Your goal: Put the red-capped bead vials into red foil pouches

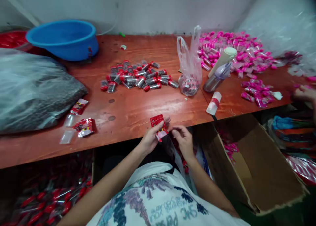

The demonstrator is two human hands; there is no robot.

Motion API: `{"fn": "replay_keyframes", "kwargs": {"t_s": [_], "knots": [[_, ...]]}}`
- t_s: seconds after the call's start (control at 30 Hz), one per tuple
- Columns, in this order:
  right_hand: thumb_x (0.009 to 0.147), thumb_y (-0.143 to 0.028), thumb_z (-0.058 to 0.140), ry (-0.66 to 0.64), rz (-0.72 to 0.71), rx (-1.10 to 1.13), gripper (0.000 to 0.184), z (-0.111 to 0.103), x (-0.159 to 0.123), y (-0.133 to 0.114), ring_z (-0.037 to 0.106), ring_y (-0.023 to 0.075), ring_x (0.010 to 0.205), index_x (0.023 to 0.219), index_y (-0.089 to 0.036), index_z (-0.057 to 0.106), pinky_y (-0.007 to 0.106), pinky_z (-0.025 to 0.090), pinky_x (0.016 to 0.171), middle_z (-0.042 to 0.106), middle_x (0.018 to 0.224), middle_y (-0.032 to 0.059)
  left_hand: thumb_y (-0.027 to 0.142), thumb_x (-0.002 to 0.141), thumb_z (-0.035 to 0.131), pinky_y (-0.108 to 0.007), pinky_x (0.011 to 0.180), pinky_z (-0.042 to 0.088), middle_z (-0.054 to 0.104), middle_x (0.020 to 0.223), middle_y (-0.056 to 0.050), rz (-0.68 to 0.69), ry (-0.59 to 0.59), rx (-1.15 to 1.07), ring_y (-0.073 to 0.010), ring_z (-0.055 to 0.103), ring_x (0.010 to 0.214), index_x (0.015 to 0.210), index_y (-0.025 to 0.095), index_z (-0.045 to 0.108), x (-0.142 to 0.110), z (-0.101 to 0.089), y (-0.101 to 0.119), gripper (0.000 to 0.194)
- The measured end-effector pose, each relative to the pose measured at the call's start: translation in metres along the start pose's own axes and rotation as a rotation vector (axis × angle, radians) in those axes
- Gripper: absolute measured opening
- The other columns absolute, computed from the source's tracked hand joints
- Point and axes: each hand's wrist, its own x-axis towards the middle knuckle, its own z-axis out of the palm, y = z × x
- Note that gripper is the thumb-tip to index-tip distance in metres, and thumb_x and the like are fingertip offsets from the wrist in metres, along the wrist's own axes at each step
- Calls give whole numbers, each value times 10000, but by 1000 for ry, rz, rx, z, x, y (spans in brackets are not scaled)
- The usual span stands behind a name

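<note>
My left hand (149,138) is closed on a red printed packet (159,126), thumb on top, over the front edge of the table. Just right of it is my right hand (184,141), fingers curled and pinched toward the packet; whatever they hold is too small to make out. More red packets (86,127) lie at the left with small clear plastic sleeves (66,137). Beyond my hands, a loose pile of small clear tubes with red caps and dark contents (140,75) rests on the wooden table (130,111).
A blue basin (61,38) and a large bag of dark material (32,94) stand left. Right are a knotted plastic bag (189,64), a bottle (217,76), a white roll (213,103), pink-capped tubes (232,48), a cardboard box (266,173) and another person's hand (306,93).
</note>
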Motion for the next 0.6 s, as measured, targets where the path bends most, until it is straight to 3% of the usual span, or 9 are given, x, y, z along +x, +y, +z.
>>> {"fn": "replay_keyframes", "kwargs": {"t_s": [0.07, 0.13, 0.2, 0.33, 0.47, 0.6], "knots": [[764, -290, 661, -137, 7, 53, 224, 34, 4, -12, 608, 161, 781, 974, -225, 619, 290, 492, 749, 650, 870, 6, 308, 773, 668, -313, 936, 449, 673, 1149, -105, 5, 6, -22, -231, 595, 1100, 1083, 169, 693, -10, -10, 7, 341], [763, -268, 661, -193, 7, 87, 245, 60, 9, -15, 618, 163, 804, 997, -230, 601, 288, 498, 757, 654, 892, 5, 334, 771, 672, -299, 867, 488, 699, 1079, -94, 36, 44, -38, -214, 641, 1005, 1092, 183, 686, -18, -21, 16, 356], [785, -250, 628, -249, 14, 110, 229, 80, 18, -15, 630, 163, 801, 1009, -229, 582, 285, 505, 742, 661, 880, 4, 320, 736, 709, -286, 802, 513, 723, 976, -86, 163, 154, -33, -199, 672, 890, 1012, 163, 709, -26, -35, 26, 318], [792, -223, 597, -401, -28, -7, 108, 109, 40, -21, 621, 151, 705, 899, -215, 600, 256, 485, 660, 645, 741, -23, 272, 677, 760, -256, 724, 522, 731, 842, -64, 374, 325, 23, -165, 675, 751, 877, 136, 720, -35, -64, 46, 244], [783, -205, 600, -434, -206, -214, 68, 136, 58, -32, 579, 145, 719, 749, -212, 658, 248, 453, 661, 623, 747, -9, 222, 624, 790, -227, 650, 518, 711, 723, -22, 508, 412, 19, -137, 657, 651, 794, 144, 708, -39, -82, 62, 204], [810, -188, 565, -509, -256, -215, 207, 158, 69, -35, 620, 153, 789, 987, -245, 657, 264, 480, 716, 660, 854, -3, 158, 548, 825, -254, 680, 541, 721, 772, -30, 592, 471, -67, -161, 675, 699, 792, 144, 702, -39, -92, 78, 274]]}}
